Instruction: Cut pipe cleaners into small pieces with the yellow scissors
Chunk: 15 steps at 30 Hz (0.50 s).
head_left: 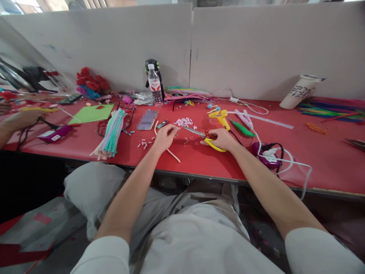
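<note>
My left hand [164, 138] is pinched closed over the red table; a pale bit shows at its fingertips, too small to name. In my right hand [221, 139] is a pair of scissors [214, 146] with yellow handles. Their blades point left, with the tips close to my left fingertips. Just beyond the blades lies a pile of short pale pink pieces [184, 122]. More cut pieces [145, 143] are scattered left of my left hand. A cream fuzzy stem [173, 156] passes beneath that hand, partly hidden by it.
A yellow glue gun [221, 117] and a green-handled tool [242, 128] lie beyond my right hand. A purple power strip [266, 156] with white cables sits at right. Leftward are bundled pipe cleaners [113, 133], a phone [147, 120], a water bottle [154, 86] and another person's hand [24, 121].
</note>
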Available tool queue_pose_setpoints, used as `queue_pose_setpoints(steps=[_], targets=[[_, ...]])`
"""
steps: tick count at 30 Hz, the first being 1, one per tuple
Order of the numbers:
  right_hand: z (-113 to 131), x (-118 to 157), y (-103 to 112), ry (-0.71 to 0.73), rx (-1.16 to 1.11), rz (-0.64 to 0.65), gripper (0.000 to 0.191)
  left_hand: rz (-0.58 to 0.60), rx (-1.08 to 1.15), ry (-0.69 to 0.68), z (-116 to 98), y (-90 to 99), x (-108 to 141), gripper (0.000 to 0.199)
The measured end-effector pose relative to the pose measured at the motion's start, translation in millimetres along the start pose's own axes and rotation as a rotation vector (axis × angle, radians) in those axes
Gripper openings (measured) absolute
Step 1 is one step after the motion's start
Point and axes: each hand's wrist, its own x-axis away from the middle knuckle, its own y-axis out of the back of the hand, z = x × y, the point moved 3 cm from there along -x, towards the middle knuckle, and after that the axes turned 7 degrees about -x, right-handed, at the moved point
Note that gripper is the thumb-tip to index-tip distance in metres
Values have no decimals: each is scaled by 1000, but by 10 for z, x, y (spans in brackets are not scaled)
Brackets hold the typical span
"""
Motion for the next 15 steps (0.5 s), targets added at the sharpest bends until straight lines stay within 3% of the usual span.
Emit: queue_pose_setpoints(steps=[15], targets=[[-11, -26, -15, 21, 78, 15, 55, 14, -19, -9, -9, 2, 2, 29]])
